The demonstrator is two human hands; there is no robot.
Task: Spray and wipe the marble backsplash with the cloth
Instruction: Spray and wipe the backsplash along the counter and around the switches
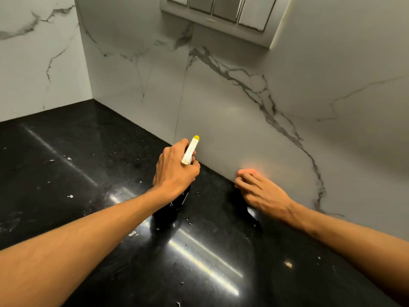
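My left hand point(174, 171) grips a spray bottle at the foot of the wall. Its white spray head with a yellow nozzle point(192, 149) points at the marble backsplash point(232, 120), and the dark bottle body point(177, 203) stands on the black counter. My right hand point(259, 191) lies palm down on the counter, its fingertips touching the base of the backsplash. A dark patch shows under that hand; I cannot tell whether it is a cloth or a reflection. No cloth is plainly visible.
The glossy black counter point(99, 196) carries white specks and droplets and meets the grey-veined marble walls in a corner at the left point(93, 98). A panel of switches point(223, 9) sits high on the backsplash.
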